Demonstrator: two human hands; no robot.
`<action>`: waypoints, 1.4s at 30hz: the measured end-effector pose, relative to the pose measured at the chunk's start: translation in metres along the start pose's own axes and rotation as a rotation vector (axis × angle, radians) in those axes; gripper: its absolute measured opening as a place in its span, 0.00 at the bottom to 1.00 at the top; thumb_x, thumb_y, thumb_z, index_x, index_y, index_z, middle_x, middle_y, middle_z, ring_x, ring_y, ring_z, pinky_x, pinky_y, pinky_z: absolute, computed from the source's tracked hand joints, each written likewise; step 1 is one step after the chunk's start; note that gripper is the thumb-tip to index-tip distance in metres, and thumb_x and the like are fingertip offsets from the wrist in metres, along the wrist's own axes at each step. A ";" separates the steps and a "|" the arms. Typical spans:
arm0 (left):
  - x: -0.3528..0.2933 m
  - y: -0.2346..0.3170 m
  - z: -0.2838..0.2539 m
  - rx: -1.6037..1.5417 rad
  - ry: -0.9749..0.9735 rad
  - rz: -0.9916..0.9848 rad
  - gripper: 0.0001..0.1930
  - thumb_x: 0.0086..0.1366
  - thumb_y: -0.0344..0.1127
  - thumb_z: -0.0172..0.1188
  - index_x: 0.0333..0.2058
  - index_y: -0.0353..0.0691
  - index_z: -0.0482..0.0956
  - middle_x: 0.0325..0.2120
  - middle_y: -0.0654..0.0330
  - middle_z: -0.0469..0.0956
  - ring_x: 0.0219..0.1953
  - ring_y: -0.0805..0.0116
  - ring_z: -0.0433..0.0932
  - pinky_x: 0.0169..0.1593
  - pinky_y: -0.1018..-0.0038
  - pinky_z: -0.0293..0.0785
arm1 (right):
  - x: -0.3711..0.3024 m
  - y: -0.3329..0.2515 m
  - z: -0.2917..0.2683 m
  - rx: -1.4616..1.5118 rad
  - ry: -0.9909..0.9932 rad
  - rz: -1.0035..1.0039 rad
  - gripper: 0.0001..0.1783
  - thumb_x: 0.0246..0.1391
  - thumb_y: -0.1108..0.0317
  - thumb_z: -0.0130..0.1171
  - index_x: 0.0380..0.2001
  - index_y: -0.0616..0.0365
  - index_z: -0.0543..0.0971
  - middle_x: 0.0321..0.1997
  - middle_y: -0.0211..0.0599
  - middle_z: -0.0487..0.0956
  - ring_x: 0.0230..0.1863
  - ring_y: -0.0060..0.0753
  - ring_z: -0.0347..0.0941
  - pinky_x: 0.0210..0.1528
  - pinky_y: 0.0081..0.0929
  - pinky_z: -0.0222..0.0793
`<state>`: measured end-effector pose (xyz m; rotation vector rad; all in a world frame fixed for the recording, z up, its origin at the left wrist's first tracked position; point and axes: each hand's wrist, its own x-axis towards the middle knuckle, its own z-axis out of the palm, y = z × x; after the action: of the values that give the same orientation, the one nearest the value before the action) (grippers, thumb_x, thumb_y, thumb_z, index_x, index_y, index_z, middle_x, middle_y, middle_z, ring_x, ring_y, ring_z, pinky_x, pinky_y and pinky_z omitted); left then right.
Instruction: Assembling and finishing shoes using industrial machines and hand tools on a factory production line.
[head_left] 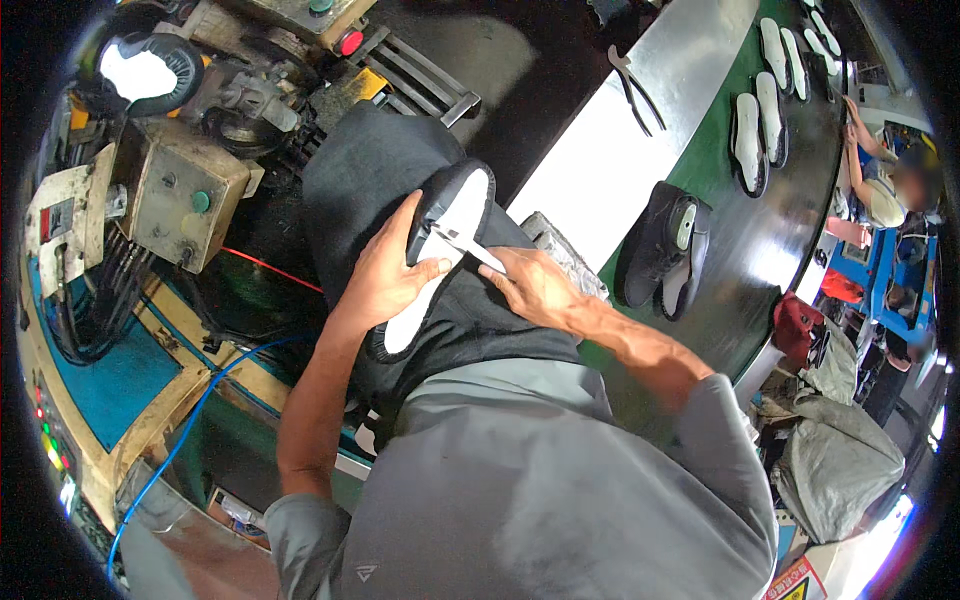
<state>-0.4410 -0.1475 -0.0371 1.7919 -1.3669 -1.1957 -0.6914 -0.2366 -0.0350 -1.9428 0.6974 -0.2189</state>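
A black shoe upper [462,205] with a white insole board facing up lies across my lap. My left hand [385,270] is closed round its left side, with the thumb pressed on the white sole. My right hand [538,285] grips a slim pale hand tool [470,248], and the tool's narrow tip touches the shoe's edge near the middle of the sole. The exact kind of tool is too small to make out. Both forearms come in from below.
Pliers [637,90] lie on the metal table [580,160]. Beside it, a green conveyor [640,370] carries dark shoes [665,245] and several white-soled uppers [747,140]. A machine with a control box [185,195] stands left, near a blue hose [190,430]. A co-worker [885,190] is far right.
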 end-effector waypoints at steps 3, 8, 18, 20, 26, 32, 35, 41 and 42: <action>0.004 0.004 -0.002 0.003 -0.018 -0.030 0.46 0.66 0.30 0.76 0.77 0.30 0.58 0.68 0.38 0.73 0.69 0.58 0.73 0.70 0.65 0.71 | -0.003 0.006 -0.007 -0.018 -0.087 0.052 0.15 0.75 0.63 0.57 0.43 0.68 0.79 0.38 0.61 0.83 0.42 0.69 0.81 0.43 0.57 0.76; 0.003 0.005 -0.002 0.030 -0.026 -0.067 0.47 0.66 0.32 0.76 0.77 0.30 0.58 0.68 0.38 0.74 0.69 0.56 0.74 0.71 0.64 0.70 | 0.004 -0.021 -0.032 0.285 -0.348 0.502 0.23 0.79 0.55 0.53 0.40 0.69 0.78 0.31 0.50 0.83 0.32 0.43 0.85 0.32 0.43 0.80; 0.001 0.014 0.000 0.032 -0.067 -0.034 0.48 0.66 0.41 0.76 0.77 0.33 0.59 0.71 0.35 0.69 0.75 0.39 0.68 0.75 0.57 0.65 | -0.021 0.007 -0.021 -0.269 0.016 0.008 0.09 0.70 0.68 0.63 0.44 0.64 0.80 0.33 0.51 0.82 0.35 0.61 0.82 0.37 0.50 0.79; 0.001 0.008 0.001 0.064 -0.064 0.019 0.44 0.70 0.40 0.72 0.77 0.33 0.59 0.71 0.38 0.71 0.75 0.45 0.69 0.76 0.60 0.64 | -0.018 0.008 -0.025 -0.358 -0.028 0.059 0.11 0.69 0.67 0.63 0.47 0.63 0.80 0.34 0.50 0.83 0.36 0.61 0.83 0.37 0.51 0.80; 0.030 0.000 0.000 -0.521 -0.244 -0.252 0.31 0.83 0.48 0.56 0.72 0.30 0.69 0.62 0.47 0.80 0.65 0.60 0.75 0.70 0.65 0.68 | -0.015 0.010 -0.037 -0.381 -0.069 0.065 0.11 0.71 0.62 0.61 0.41 0.61 0.78 0.32 0.49 0.82 0.35 0.61 0.83 0.34 0.55 0.77; 0.018 -0.008 0.002 -0.293 -0.143 -0.108 0.25 0.84 0.46 0.55 0.63 0.29 0.75 0.52 0.45 0.84 0.54 0.60 0.80 0.63 0.65 0.73 | -0.017 0.005 -0.049 -0.285 0.006 -0.133 0.13 0.72 0.60 0.62 0.39 0.60 0.77 0.29 0.49 0.81 0.32 0.62 0.81 0.34 0.56 0.76; 0.019 -0.002 0.000 -0.297 -0.133 -0.094 0.23 0.83 0.45 0.56 0.62 0.30 0.75 0.51 0.42 0.83 0.55 0.54 0.81 0.62 0.62 0.73 | -0.030 0.023 -0.037 -0.330 -0.074 -0.034 0.13 0.69 0.63 0.66 0.46 0.62 0.81 0.27 0.48 0.80 0.31 0.60 0.81 0.33 0.50 0.77; 0.012 0.012 -0.001 -0.032 -0.127 -0.166 0.26 0.77 0.44 0.63 0.65 0.32 0.73 0.55 0.39 0.82 0.61 0.48 0.81 0.66 0.58 0.72 | -0.016 -0.021 -0.032 -0.249 0.261 -0.093 0.16 0.71 0.63 0.65 0.37 0.62 0.72 0.23 0.53 0.78 0.23 0.61 0.79 0.24 0.53 0.73; 0.014 0.007 -0.004 -0.091 -0.137 -0.145 0.29 0.75 0.45 0.66 0.67 0.33 0.71 0.56 0.37 0.81 0.63 0.48 0.80 0.67 0.58 0.71 | -0.009 -0.024 -0.029 -0.299 0.165 -0.068 0.15 0.73 0.64 0.62 0.45 0.67 0.73 0.20 0.42 0.79 0.20 0.45 0.81 0.21 0.45 0.71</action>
<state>-0.4399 -0.1637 -0.0338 1.7977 -1.2520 -1.4577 -0.7029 -0.2459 0.0010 -2.2546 0.8089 -0.3350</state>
